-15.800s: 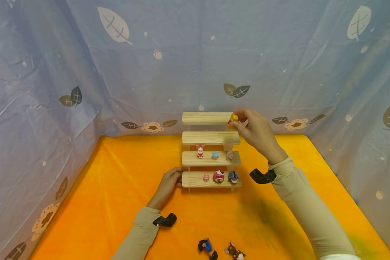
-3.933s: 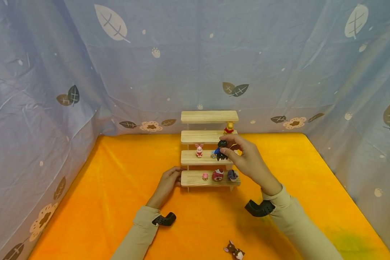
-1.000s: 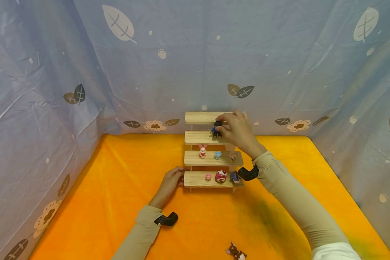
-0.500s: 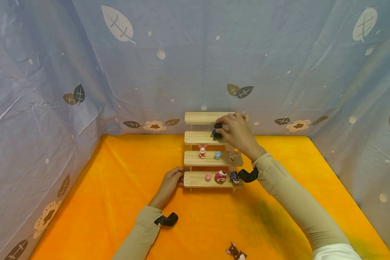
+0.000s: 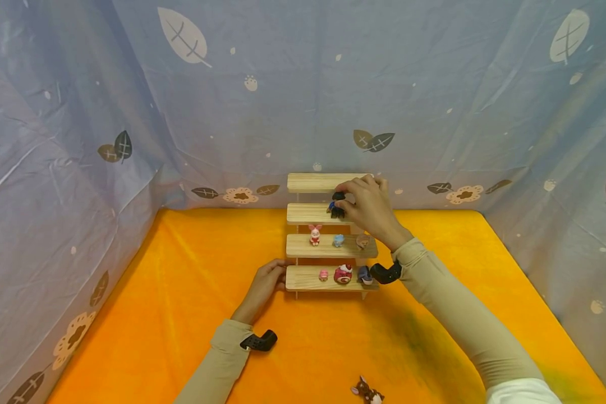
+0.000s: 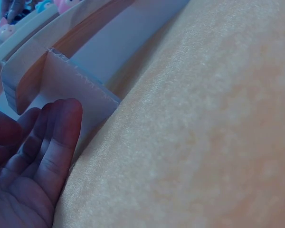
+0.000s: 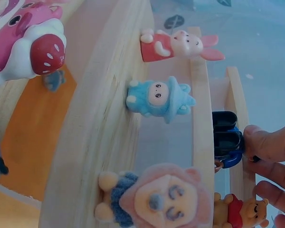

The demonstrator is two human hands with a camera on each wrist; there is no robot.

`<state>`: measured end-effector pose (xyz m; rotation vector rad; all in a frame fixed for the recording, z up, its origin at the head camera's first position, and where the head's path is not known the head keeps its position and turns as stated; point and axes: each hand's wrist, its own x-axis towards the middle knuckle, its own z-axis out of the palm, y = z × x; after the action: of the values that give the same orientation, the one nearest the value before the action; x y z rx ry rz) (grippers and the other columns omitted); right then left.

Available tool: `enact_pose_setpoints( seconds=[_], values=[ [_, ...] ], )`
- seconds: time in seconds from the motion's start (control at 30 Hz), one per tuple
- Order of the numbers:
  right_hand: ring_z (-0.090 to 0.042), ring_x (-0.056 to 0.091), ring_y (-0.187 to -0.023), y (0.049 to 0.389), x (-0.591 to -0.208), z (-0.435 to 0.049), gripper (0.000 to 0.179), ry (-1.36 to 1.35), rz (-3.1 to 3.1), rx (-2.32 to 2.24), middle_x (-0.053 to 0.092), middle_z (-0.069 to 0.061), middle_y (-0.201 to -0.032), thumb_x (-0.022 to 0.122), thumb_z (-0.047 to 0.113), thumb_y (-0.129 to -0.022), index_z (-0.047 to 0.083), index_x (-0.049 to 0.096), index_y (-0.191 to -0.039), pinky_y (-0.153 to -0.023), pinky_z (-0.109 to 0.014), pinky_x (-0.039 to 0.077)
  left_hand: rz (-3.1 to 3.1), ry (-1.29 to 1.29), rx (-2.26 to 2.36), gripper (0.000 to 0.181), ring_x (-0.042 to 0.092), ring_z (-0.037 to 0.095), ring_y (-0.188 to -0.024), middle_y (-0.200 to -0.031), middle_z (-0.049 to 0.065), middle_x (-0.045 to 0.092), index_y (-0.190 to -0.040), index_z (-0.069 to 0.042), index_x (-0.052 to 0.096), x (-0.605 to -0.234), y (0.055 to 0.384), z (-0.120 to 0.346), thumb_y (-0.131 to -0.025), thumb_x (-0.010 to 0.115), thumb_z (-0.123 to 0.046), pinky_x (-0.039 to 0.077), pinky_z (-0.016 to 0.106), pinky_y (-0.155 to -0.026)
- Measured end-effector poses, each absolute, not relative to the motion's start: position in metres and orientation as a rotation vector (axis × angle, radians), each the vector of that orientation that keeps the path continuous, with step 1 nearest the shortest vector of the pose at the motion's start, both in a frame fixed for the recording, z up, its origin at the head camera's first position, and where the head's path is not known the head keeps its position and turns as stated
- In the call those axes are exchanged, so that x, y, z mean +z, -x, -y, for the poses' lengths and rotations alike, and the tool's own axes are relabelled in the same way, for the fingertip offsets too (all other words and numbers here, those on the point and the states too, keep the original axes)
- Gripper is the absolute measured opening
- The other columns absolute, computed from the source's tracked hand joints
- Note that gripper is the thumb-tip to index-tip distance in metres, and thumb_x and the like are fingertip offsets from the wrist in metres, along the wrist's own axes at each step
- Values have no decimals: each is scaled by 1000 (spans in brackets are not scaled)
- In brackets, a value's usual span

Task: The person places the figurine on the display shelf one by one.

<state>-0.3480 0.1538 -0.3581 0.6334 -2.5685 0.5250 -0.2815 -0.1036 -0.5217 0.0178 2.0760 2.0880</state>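
My right hand [image 5: 371, 205] pinches a black-and-blue figurine [image 5: 337, 206] at the third tier up of a wooden stepped display shelf [image 5: 300, 213]. In the right wrist view, the thumb and fingers of the right hand [image 7: 274, 159] hold that figurine [image 7: 226, 142] beside a yellow bear figurine in a red shirt [image 7: 235, 211]. The head view has that bear hidden behind the hand. At the shelf's lower left end, my left hand [image 5: 262, 289] rests against it. The left wrist view shows the left hand's fingers [image 6: 61, 128] nearly straight beside the side support [image 6: 76, 90].
The tier below bears a pink piglet figurine [image 5: 315, 235], a light blue figurine [image 5: 338, 240] and a lion-like figurine [image 5: 362, 242]. Several figurines stand on the bottom tier, among them a red one [image 5: 343, 274]. A brown figurine [image 5: 367, 391] lies on the orange cloth [image 5: 303, 348].
The yellow bear went onto the third tier earlier. The black-and-blue figurine was lifted from the cloth and brought to that tier. Over the last second it lowered slightly; the left hand stays put.
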Motion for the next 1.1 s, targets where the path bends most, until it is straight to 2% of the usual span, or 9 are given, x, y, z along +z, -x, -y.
enact_pose_setpoints(
  seconds=[0.77, 1.1],
  values=[
    [-28, 50, -98, 344, -356, -154, 30, -654, 2585, 498, 74, -7, -112, 75, 25, -92, 14, 72, -119, -100, -54, 27, -2093, -20, 2071, 32, 61, 10, -78, -102, 15, 68, -124, 7, 63, -521, 282, 104, -104, 42, -7, 51, 21, -64],
    [-30, 52, -105, 339, -351, -158, 35, -693, 2589, 479, 72, -8, -121, 76, 23, -91, 13, 70, -124, -99, -53, 28, -2061, -23, 2075, 33, 62, 11, -79, -101, 13, 68, -126, 7, 62, -520, 282, 103, -105, 42, -9, 53, 22, -66]
  ],
)
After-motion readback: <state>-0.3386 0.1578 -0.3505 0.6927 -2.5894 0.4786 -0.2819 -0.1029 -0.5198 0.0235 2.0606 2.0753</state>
